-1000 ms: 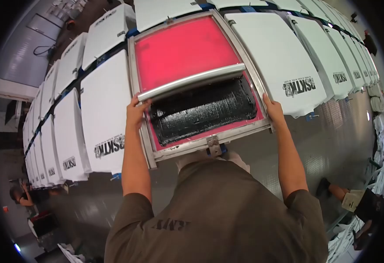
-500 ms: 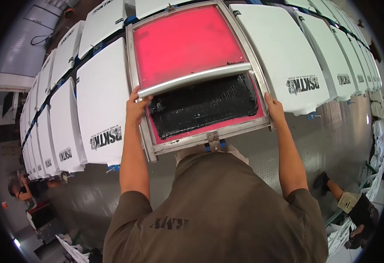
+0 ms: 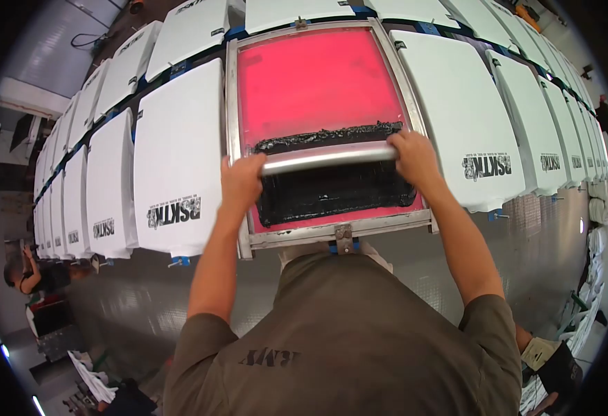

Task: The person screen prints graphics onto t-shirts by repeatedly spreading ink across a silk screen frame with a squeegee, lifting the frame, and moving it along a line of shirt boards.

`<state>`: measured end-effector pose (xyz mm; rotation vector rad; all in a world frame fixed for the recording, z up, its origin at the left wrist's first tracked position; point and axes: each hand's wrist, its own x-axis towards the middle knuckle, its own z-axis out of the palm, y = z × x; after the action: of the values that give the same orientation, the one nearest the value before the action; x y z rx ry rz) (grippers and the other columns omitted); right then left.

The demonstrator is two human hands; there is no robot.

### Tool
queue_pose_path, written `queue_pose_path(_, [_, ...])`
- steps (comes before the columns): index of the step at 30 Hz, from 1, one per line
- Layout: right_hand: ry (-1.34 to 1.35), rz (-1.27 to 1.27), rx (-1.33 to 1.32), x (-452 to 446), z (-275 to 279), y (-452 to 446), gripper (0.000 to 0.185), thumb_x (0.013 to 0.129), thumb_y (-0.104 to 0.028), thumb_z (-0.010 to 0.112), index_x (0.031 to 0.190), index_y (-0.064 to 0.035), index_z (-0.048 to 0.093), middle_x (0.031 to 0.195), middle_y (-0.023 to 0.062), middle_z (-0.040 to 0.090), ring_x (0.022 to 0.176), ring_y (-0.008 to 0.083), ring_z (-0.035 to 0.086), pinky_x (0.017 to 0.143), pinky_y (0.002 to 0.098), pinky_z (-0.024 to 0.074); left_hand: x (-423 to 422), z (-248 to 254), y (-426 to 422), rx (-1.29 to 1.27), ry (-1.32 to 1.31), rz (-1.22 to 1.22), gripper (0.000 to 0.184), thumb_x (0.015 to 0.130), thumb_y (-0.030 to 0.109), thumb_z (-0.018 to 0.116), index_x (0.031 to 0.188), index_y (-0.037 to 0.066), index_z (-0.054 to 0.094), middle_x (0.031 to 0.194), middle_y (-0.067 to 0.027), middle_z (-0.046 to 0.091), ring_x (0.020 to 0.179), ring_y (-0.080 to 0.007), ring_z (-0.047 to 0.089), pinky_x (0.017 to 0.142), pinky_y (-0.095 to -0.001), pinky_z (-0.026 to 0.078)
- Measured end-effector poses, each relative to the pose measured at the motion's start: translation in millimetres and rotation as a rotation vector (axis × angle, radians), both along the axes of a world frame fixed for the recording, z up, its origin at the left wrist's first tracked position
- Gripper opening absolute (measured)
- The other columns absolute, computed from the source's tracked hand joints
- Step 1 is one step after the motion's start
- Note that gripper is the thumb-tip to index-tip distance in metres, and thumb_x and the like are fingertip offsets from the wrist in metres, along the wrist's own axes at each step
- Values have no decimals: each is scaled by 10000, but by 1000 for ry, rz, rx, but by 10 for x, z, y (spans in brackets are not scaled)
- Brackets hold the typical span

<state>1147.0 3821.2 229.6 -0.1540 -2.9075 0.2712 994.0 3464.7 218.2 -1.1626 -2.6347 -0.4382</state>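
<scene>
A screen printing frame [image 3: 232, 114] with a pink mesh [image 3: 318, 76] lies in front of me. Across its nearer part is a squeegee [image 3: 328, 158] with a silvery metal bar. My left hand [image 3: 244, 182] wraps round the bar's left end, and my right hand [image 3: 415, 156] grips its right end. Thick black ink [image 3: 335, 194] covers the mesh on my side of the bar, and a ragged ridge of it runs along the far side. The squeegee's lower edge is hidden. A metal clamp [image 3: 343, 239] sits at the frame's near edge.
White shirts [image 3: 179, 152] on boards stand in rows to both sides and behind the frame, several bearing black lettering. Grey floor [image 3: 415, 277] lies between me and the boards. One person [image 3: 27, 274] is at the far left, another [image 3: 550, 360] at the lower right.
My right hand has moved from the frame's right side onto the squeegee bar. My left hand now holds the bar more fully. A ridge of black ink now shows beyond the bar.
</scene>
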Motion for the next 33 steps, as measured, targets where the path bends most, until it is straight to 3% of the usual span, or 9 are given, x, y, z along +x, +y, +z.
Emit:
queue_pose_path(3, [40,49,28,473,-364,-197,302,628,17,646,898,-100,580,903,64,534,892,278,538,759,406,453,618,-188,-171,-63,16,-37,359,682,-51,579,1014,85,601,995,-52,650,944,-239,622,1000,-523,377])
queue_pose_path(5, [-4,70,-24,677,-156,-266,318,601,21,650,886,-99,575,894,63,530,881,280,531,751,396,451,860,-31,-281,-42,-38,-82,360,655,-52,584,993,71,596,994,-61,634,950,-241,614,998,-525,384])
queue_pose_path(12, [-155,99,-178,907,393,-363,364,597,63,607,927,-86,637,925,57,589,930,288,568,785,399,475,841,571,-375,-298,-620,-14,309,703,-43,579,979,76,652,901,-101,693,875,-318,649,964,-522,428])
queue_pose_path(15, [-58,119,-200,800,253,-344,300,621,42,641,881,-106,643,870,49,612,891,297,603,772,407,501,744,539,-324,-229,-591,4,279,681,-24,618,931,96,643,866,-91,676,854,-298,645,955,-522,431])
queue_pose_path(17, [-328,-6,-137,846,185,-336,238,655,4,668,848,-132,642,807,51,636,827,305,639,725,419,523,885,475,-351,-244,-489,18,268,663,-10,642,907,101,637,843,-90,666,849,-291,645,957,-525,429])
queue_pose_path(21, [70,42,-45,1008,-218,-372,100,719,-57,618,783,-135,619,758,64,626,718,233,648,569,398,525,981,30,-412,-56,-145,-27,199,642,10,637,822,82,592,728,-94,586,758,-294,613,902,-493,443])
queue_pose_path(24, [27,-57,22,303,-232,-72,109,788,-56,565,823,-125,641,799,83,656,754,306,658,627,432,531,321,-153,-27,14,10,-20,180,637,-44,575,782,64,576,739,-123,590,753,-335,582,778,-455,437])
queue_pose_path(29, [-176,-40,-48,50,64,113,145,726,-51,613,853,-109,652,793,124,664,776,355,656,687,476,525,22,361,117,-208,-236,20,75,691,73,679,730,91,619,764,-132,657,747,-349,628,748,-459,429])
queue_pose_path(33, [-114,5,-162,1029,15,-367,253,624,15,669,826,-137,657,794,66,662,774,284,662,656,424,544,1000,331,-395,-198,-325,-4,166,656,3,620,795,92,607,750,-115,624,792,-303,630,933,-504,412])
